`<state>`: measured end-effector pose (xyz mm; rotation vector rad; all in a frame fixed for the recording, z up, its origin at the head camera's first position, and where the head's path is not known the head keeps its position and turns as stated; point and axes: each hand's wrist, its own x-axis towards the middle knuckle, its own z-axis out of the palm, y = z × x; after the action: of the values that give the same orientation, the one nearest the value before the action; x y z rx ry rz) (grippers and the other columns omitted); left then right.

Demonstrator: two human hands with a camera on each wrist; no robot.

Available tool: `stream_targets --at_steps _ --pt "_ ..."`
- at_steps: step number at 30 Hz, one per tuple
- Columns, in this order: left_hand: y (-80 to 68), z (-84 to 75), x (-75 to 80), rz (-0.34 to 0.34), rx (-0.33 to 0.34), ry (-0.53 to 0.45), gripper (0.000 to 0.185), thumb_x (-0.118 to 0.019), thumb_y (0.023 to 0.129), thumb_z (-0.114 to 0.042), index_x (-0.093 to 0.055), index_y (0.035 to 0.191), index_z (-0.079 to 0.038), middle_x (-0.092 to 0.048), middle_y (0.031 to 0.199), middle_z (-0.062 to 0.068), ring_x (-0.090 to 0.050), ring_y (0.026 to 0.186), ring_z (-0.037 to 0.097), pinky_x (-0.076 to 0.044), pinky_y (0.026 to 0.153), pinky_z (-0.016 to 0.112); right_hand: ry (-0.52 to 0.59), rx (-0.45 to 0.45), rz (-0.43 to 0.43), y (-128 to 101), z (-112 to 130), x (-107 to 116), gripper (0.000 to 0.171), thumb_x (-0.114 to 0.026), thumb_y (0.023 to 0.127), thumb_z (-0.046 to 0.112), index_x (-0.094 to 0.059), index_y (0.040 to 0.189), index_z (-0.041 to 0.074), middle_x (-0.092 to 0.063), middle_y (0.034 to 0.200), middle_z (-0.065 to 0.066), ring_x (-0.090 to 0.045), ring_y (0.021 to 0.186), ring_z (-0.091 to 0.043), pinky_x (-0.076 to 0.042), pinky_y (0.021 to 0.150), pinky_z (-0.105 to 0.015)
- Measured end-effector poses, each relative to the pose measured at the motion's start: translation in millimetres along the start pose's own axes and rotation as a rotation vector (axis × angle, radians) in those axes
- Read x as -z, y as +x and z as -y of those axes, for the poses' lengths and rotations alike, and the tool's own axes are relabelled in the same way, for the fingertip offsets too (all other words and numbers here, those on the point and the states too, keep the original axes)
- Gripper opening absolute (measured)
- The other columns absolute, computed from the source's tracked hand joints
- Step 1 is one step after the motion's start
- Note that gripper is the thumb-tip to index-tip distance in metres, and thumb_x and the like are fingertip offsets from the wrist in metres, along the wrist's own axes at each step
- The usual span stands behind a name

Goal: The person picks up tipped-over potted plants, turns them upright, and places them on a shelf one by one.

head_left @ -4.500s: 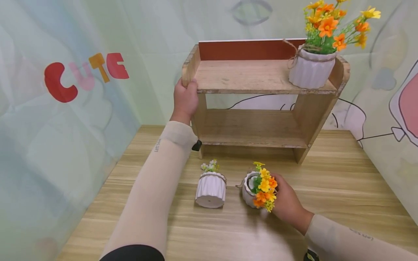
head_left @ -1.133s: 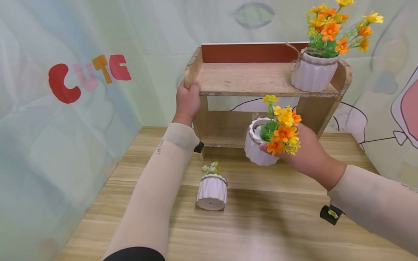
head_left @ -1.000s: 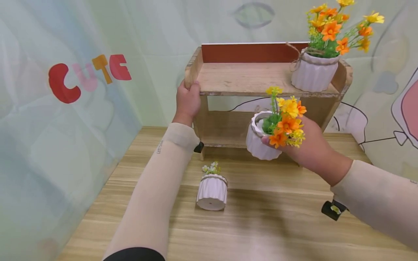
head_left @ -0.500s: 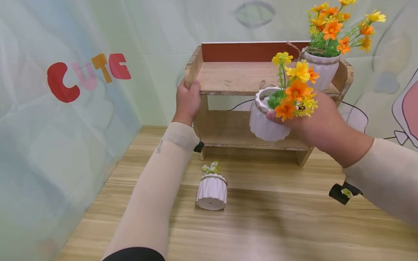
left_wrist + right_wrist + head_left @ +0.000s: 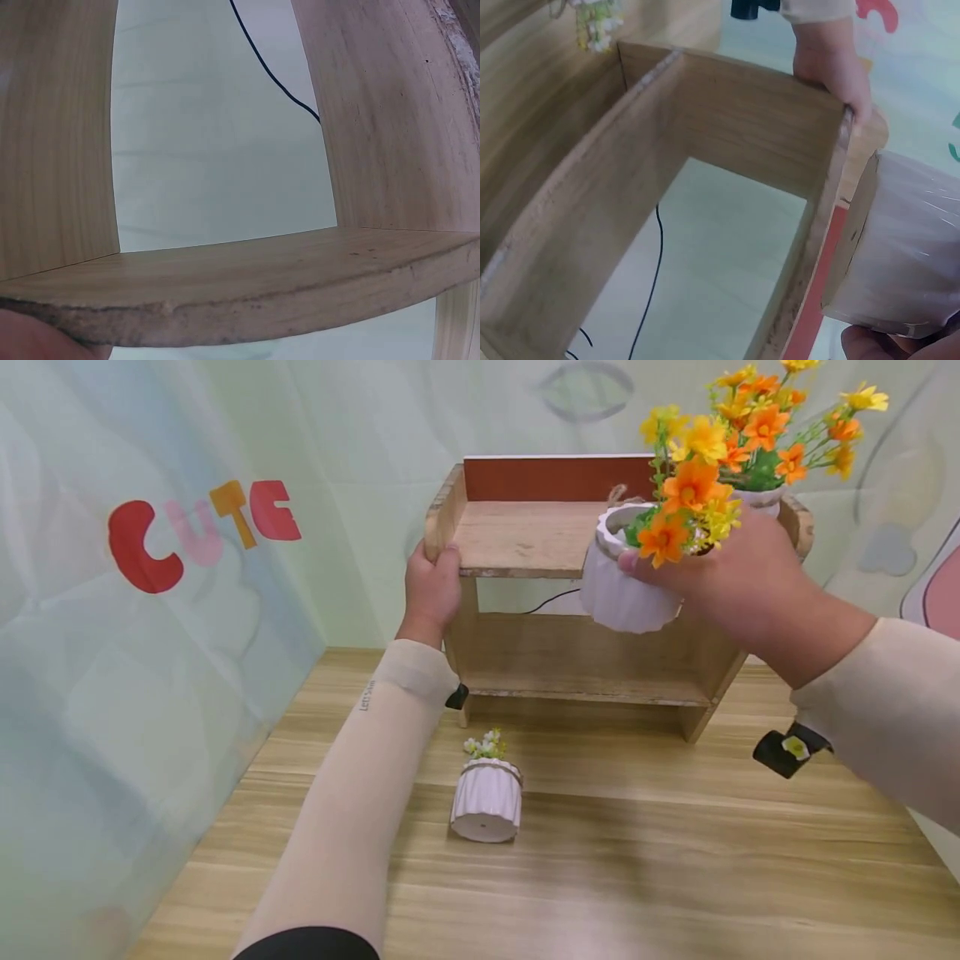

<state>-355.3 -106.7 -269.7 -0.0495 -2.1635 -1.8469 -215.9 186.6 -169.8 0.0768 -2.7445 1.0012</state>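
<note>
My left hand (image 5: 431,593) grips the left side panel of a small two-tier wooden shelf (image 5: 525,539), at the height of its upper board. My right hand (image 5: 757,589) holds a white fluted flowerpot (image 5: 626,593) with yellow and orange flowers, raised in front of the upper board. In the right wrist view the underside of that flowerpot (image 5: 907,247) faces the shelf, apart from the board. Behind my right hand, a second pot of orange and yellow flowers (image 5: 765,431) is at the right of the upper tier, mostly hidden. A smaller pot with white flowers (image 5: 486,802) lies tipped on the table.
The wood-grain table (image 5: 600,877) carries the shelf. A printed backdrop (image 5: 360,460) with CUTE lettering stands behind and to the left. The shelf's lower board (image 5: 577,668) sits a little above the table.
My right hand has lifted the flowerpot off the table and moved it up and slightly right, to the upper board's height. My left hand keeps its grip; the shelf and small pot stay put.
</note>
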Motion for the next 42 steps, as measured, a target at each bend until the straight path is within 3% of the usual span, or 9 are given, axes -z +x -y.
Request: stream_targets --at_steps 5,10,13,20,26,34,42 --pt "0.9 0.6 0.7 0.003 0.003 0.004 0.058 -0.045 0.106 -0.036 -0.042 0.158 -0.01 -0.054 0.151 0.009 -0.052 0.131 0.015 -0.038 0.118 0.034 -0.014 -0.128 -0.029 7.6 4.0 6.6 0.113 -0.076 0.079 0.076 -0.036 0.164 0.011 -0.045 0.159 -0.019 -0.035 0.139 -0.037 -0.041 0.104 -0.054" --pt "0.3 -0.3 2.3 -0.001 0.01 0.015 0.058 -0.045 0.106 -0.037 -0.043 0.157 -0.011 -0.054 0.151 0.009 -0.052 0.13 0.016 -0.039 0.118 0.034 0.071 -0.122 -0.004 15.9 6.4 11.9 0.098 -0.077 0.08 0.073 -0.044 0.16 0.026 -0.051 0.153 -0.006 -0.046 0.13 -0.026 -0.046 0.099 -0.043" --pt "-0.6 -0.9 2.6 0.002 0.016 0.014 0.058 -0.045 0.106 -0.037 -0.042 0.158 -0.011 -0.054 0.151 0.009 -0.052 0.131 0.017 -0.039 0.118 0.036 0.109 -0.105 0.014 20.5 6.2 14.1 0.09 -0.077 0.081 0.071 -0.051 0.155 0.027 -0.055 0.147 -0.002 -0.049 0.123 -0.023 -0.046 0.093 -0.036" --pt "-1.1 -2.5 2.4 0.002 0.013 0.019 0.058 -0.044 0.107 -0.037 -0.042 0.159 -0.011 -0.054 0.152 0.009 -0.052 0.131 0.017 -0.039 0.118 0.036 0.171 -0.172 0.041 29.8 7.0 15.4 0.1 -0.078 0.08 0.072 -0.044 0.161 0.024 -0.049 0.158 0.002 -0.047 0.131 -0.02 -0.043 0.112 -0.045" --pt "-0.9 -2.7 2.7 -0.001 0.003 0.019 0.058 -0.044 0.106 -0.037 -0.043 0.158 -0.01 -0.054 0.152 0.01 -0.052 0.13 0.016 -0.039 0.118 0.035 0.191 -0.216 0.021 39.8 11.1 12.3 0.108 -0.079 0.076 0.075 -0.041 0.162 0.021 -0.045 0.163 0.001 -0.047 0.133 -0.019 -0.042 0.113 -0.045" --pt "-1.2 -2.3 2.9 -0.002 -0.001 0.0 0.058 -0.045 0.106 -0.035 -0.042 0.158 -0.009 -0.054 0.152 0.01 -0.052 0.132 0.016 -0.038 0.119 0.034 0.295 -0.194 0.021 50.9 15.8 3.2 0.108 -0.081 0.079 0.068 -0.034 0.165 0.021 -0.039 0.166 0.001 -0.043 0.141 -0.018 -0.038 0.12 -0.044" --pt "-1.1 -1.2 1.3 0.001 0.019 -0.006 0.059 -0.045 0.106 -0.036 -0.04 0.16 -0.01 -0.053 0.153 0.009 -0.051 0.134 0.016 -0.037 0.12 0.035 0.26 -0.238 0.006 57.8 14.5 -4.7 0.113 -0.078 0.079 0.072 -0.028 0.167 0.022 -0.031 0.17 0.0 -0.037 0.149 -0.021 -0.033 0.124 -0.045"
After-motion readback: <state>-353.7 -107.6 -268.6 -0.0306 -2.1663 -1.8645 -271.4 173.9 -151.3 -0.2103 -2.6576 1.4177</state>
